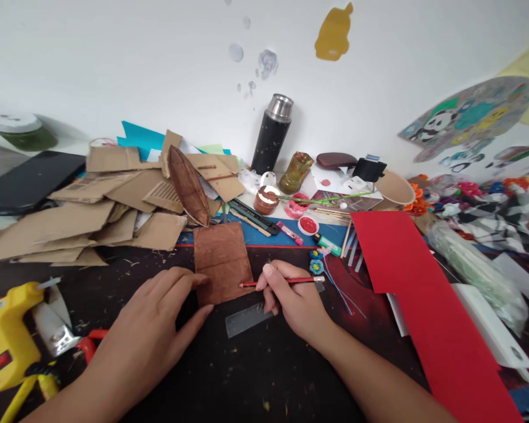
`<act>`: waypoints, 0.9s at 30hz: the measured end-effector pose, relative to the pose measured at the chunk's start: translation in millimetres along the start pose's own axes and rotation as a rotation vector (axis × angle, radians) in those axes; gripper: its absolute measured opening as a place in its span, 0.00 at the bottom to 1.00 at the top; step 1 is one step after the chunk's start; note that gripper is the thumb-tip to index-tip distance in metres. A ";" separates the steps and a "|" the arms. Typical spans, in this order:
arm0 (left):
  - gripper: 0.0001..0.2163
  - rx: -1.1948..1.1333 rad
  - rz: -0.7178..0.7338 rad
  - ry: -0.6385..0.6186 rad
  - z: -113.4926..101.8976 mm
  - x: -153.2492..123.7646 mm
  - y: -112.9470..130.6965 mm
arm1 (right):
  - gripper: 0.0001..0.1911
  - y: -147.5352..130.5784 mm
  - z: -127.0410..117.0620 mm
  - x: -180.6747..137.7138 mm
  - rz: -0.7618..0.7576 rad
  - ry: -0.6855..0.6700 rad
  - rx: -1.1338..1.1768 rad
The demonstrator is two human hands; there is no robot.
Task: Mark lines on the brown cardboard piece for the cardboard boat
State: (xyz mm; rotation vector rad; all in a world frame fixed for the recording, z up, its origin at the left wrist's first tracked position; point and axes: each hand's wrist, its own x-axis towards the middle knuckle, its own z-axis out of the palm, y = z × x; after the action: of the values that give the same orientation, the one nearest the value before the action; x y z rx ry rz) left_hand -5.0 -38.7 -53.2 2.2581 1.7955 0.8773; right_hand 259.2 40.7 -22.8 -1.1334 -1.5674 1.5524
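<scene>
My right hand [291,294] is closed round a red pencil [297,280], its point aimed left over the right edge of a brown-painted cardboard square [224,258]. Gripping the square's lower left corner, my left hand [163,311] has its fingers on the left edge and its thumb by the bottom edge. A clear ruler [247,320] lies just below the square, its right end partly under my right hand. Behind the square, a brown pointed-oval piece [188,187] leans on cardboard scraps.
Cardboard scraps [83,220] are piled left, above a yellow glue gun [11,335] and red-handled tool [88,346]. Behind are a black flask [271,135], paint pot [267,201] and green cutter [251,215]. Red card [427,299] and a white power strip [489,326] lie right.
</scene>
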 end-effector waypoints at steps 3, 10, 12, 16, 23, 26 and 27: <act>0.19 0.006 0.006 -0.001 -0.3 -0.1 0.4 | 0.33 0.3 -0.2 0.1 0.001 -0.004 -0.004; 0.19 0.012 0.022 0.007 0.3 -1.9 -1.7 | 0.32 1.5 0.1 0.1 -0.003 -0.003 -0.011; 0.19 0.013 0.014 -0.003 0.6 -2.1 -1.9 | 0.31 1.1 0.2 0.2 -0.008 -0.003 -0.004; 0.19 0.002 -0.002 -0.003 0.4 -1.6 -1.1 | 0.31 0.0 0.4 0.4 -0.004 -0.004 0.008; 0.18 0.019 0.053 0.017 -1.5 0.1 0.8 | 0.32 0.6 -0.2 0.5 -0.009 0.000 0.010; 0.18 0.042 0.065 0.016 -1.4 0.8 1.1 | 0.32 0.9 -0.1 0.4 -0.008 -0.001 0.010; 0.18 0.049 0.065 0.019 -1.3 0.9 1.1 | 0.32 0.9 0.0 0.3 -0.008 -0.002 0.008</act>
State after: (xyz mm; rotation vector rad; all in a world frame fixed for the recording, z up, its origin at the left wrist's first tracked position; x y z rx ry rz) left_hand -4.6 -38.5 -51.4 2.3589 1.7790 0.8774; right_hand 259.1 40.9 -23.7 -1.1196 -1.5638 1.5539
